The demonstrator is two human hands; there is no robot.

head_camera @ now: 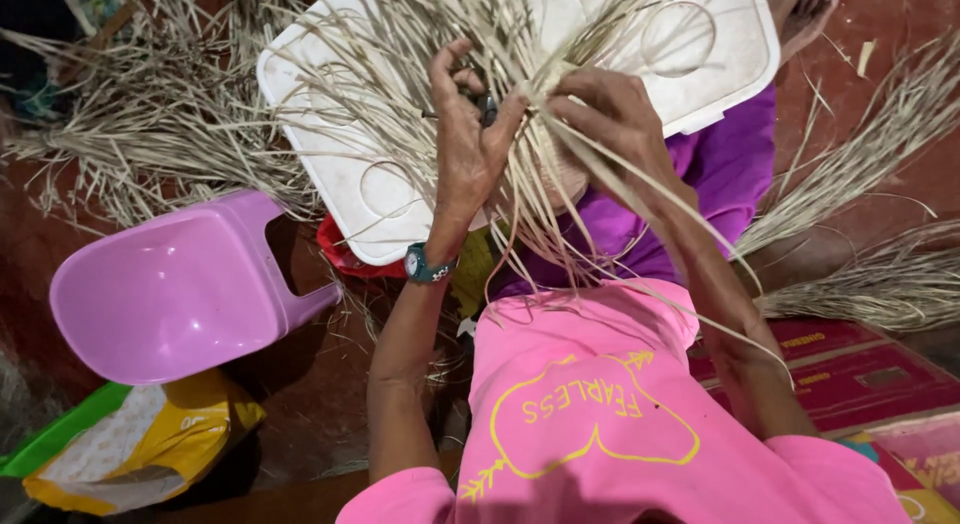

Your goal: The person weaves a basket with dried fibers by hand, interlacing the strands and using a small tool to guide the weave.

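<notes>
A reddish floor lies strewn with loose dry straw. A pink plastic stool lies tipped beside a white plastic lid, with yellow bags nearby. The left hand and right hand, close together, pinch pale flat fibre strips fanning out above the lap; a dark tool sits in the left hand.

A bundle of pale dry straw strips fans outward from one gathered point, raised above a purple lap, long loose ends trailing down.
</notes>
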